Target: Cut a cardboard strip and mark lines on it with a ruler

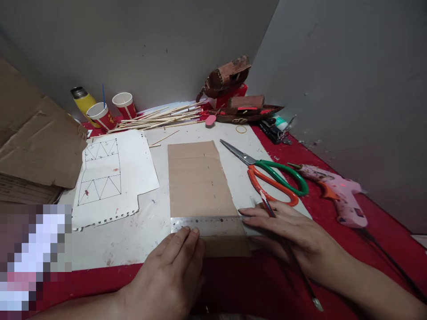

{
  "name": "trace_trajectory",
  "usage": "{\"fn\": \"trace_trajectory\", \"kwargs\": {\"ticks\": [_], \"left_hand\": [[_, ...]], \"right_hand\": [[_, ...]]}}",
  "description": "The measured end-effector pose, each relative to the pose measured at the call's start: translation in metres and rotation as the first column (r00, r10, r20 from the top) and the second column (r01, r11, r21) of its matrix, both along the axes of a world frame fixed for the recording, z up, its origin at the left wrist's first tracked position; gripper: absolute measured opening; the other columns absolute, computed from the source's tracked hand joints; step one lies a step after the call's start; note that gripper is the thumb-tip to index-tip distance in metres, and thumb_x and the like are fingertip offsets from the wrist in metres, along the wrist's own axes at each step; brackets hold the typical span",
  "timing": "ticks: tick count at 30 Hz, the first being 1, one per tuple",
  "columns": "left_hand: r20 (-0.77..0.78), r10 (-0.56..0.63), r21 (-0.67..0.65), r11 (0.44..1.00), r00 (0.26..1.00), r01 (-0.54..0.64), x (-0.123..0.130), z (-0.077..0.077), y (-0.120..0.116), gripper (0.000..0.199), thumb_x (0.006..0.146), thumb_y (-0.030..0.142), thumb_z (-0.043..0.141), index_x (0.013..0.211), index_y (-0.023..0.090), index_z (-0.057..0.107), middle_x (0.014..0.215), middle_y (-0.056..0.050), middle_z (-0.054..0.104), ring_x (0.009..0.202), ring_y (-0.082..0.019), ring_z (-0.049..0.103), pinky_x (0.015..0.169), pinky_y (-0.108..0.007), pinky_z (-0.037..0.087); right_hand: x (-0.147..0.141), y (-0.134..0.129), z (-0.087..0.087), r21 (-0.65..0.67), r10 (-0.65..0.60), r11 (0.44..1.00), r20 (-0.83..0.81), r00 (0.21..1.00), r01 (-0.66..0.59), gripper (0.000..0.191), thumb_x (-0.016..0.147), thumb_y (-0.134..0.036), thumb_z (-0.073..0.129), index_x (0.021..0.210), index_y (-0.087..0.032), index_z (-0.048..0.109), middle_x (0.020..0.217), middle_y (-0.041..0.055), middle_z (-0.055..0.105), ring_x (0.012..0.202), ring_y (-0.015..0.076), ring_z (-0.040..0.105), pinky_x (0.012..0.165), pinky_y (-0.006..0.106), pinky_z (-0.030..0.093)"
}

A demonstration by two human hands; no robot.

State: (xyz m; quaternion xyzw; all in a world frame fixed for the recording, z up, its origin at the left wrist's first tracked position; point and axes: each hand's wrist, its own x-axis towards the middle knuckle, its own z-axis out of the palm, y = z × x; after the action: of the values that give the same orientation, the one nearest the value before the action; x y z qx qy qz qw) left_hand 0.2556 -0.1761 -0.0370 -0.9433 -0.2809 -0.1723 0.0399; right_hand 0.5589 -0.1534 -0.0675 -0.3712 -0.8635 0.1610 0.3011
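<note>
Craft workspace: glue gun (347,192), scissors (255,162)

Left hand (167,271) fingers: bare white surface (140,242) to their left, open up to the drawing sheet (128,178), which is flat and low. Farther left a bulky cardboard box (40,129) blocks. Straight ahead: flat cardboard piece (196,182), can pass over it as far as the stick pile (160,118); paper cups (107,120) stand off its left end. Between left and right hand (293,231) fingertips: open stretch of ruler (213,226). Ahead of right fingers: scissors (248,160), handles close to knuckles; narrow slot between blades and cardboard. Pencil (267,204) juts past right fingers. Glue gun (348,195) off to their right, cord (378,246) trailing nearward.
</note>
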Motion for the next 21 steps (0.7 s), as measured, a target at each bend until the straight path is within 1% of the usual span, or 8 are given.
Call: {"fn": "trace_trajectory", "kwargs": {"ticks": [2, 5, 7, 9, 12, 16, 18, 21], "left_hand": [[-0.008, -0.002, 0.002, 1.0, 1.0, 0.002, 0.0, -0.001, 0.001, 0.034, 0.1, 0.018, 0.046, 0.119, 0.0, 0.068, 0.123, -0.018, 0.071, 0.116, -0.032, 0.067, 0.095, -0.04, 0.06], [-0.017, -0.012, 0.015, 1.0, 1.0, 0.012, -0.002, -0.002, 0.002, 0.034, 0.099, 0.018, 0.047, 0.119, 0.001, 0.067, 0.125, -0.017, 0.071, 0.12, -0.033, 0.065, 0.096, -0.041, 0.059], [-0.028, -0.009, 0.015, 1.0, 1.0, 0.01, -0.002, -0.002, 0.003, 0.034, 0.099, 0.018, 0.047, 0.122, 0.003, 0.067, 0.128, -0.016, 0.069, 0.122, -0.032, 0.063, 0.097, -0.04, 0.058], [-0.05, 0.005, 0.007, 1.0, 0.999, -0.005, -0.003, -0.001, 0.004, 0.038, 0.1, 0.021, 0.044, 0.128, 0.006, 0.064, 0.135, -0.013, 0.066, 0.123, -0.029, 0.062, 0.096, -0.038, 0.057], [-0.107, 0.016, -0.006, 1.0, 0.994, -0.017, -0.001, 0.002, 0.006, 0.045, 0.103, 0.032, 0.041, 0.139, 0.011, 0.056, 0.144, -0.008, 0.059, 0.12, -0.026, 0.063, 0.09, -0.035, 0.054], [-0.222, -0.025, 0.014, 0.999, 0.975, 0.029, 0.0, 0.005, 0.008, 0.065, 0.097, 0.054, 0.051, 0.143, 0.009, 0.052, 0.146, -0.012, 0.057, 0.118, -0.03, 0.061, 0.09, -0.038, 0.046], [-0.246, -0.034, 0.032, 0.999, 0.969, 0.043, 0.0, 0.006, 0.008, 0.073, 0.093, 0.06, 0.055, 0.144, 0.008, 0.052, 0.146, -0.013, 0.057, 0.116, -0.031, 0.061, 0.091, -0.039, 0.042], [-0.266, -0.034, 0.043, 0.998, 0.964, 0.047, 0.001, 0.008, 0.008, 0.077, 0.09, 0.064, 0.058, 0.143, 0.008, 0.052, 0.146, -0.013, 0.056, 0.114, -0.031, 0.061, 0.09, -0.039, 0.039]], "right_hand": [[-0.001, 0.0, 0.002, 0.014, -0.013, 1.0, 0.006, 1.0, 0.013, 0.043, 0.09, -0.01, 0.063, 0.129, -0.027, 0.057, 0.119, 0.009, 0.072, 0.1, 0.0231, 0.066, 0.087, 0.04, 0.055], [-0.004, 0.001, 0.006, 0.015, -0.026, 1.0, 0.005, 1.0, 0.026, 0.037, 0.092, -0.012, 0.062, 0.126, -0.026, 0.059, 0.118, 0.0096, 0.073, 0.091, 0.0213, 0.065, 0.076, 0.035, 0.055], [-0.007, 0.002, 0.01, 0.023, -0.023, 0.999, 0.0, 1.0, 0.023, 0.034, 0.094, -0.013, 0.06, 0.125, -0.026, 0.059, 0.119, 0.0094, 0.072, 0.086, 0.0199, 0.064, 0.074, 0.034, 0.054], [-0.008, 0.002, 0.012, 0.035, -0.023, 0.999, -0.007, 1.0, 0.024, 0.032, 0.095, -0.013, 0.059, 0.124, -0.027, 0.059, 0.117, 0.0089, 0.072, 0.083, 0.0186, 0.062, 0.073, 0.033, 0.053], [-0.009, 0.003, 0.013, 0.041, -0.035, 0.999, -0.008, 0.999, 0.036, 0.027, 0.095, -0.014, 0.059, 0.12, -0.026, 0.061, 0.111, 0.0086, 0.073, 0.083, 0.0188, 0.061, 0.073, 0.033, 0.051], [-0.007, 0.002, 0.013, 0.017, -0.031, 0.999, -0.01, 0.999, 0.031, 0.025, 0.094, -0.015, 0.059, 0.117, -0.025, 0.063, 0.111, 0.0089, 0.072, 0.082, 0.019, 0.06, 0.073, 0.033, 0.049], [-0.006, 0.003, 0.012, 0.016, -0.018, 1.0, -0.016, 1.0, 0.019, 0.026, 0.094, -0.016, 0.06, 0.12, -0.024, 0.061, 0.111, 0.009, 0.072, 0.082, 0.0189, 0.059, 0.074, 0.034, 0.048], [-0.004, 0.003, 0.01, 0.016, -0.021, 1.0, -0.016, 1.0, 0.021, 0.03, 0.095, -0.02, 0.061, 0.125, -0.023, 0.06, 0.112, 0.0095, 0.072, 0.087, 0.0198, 0.06, 0.077, 0.034, 0.05]]}}
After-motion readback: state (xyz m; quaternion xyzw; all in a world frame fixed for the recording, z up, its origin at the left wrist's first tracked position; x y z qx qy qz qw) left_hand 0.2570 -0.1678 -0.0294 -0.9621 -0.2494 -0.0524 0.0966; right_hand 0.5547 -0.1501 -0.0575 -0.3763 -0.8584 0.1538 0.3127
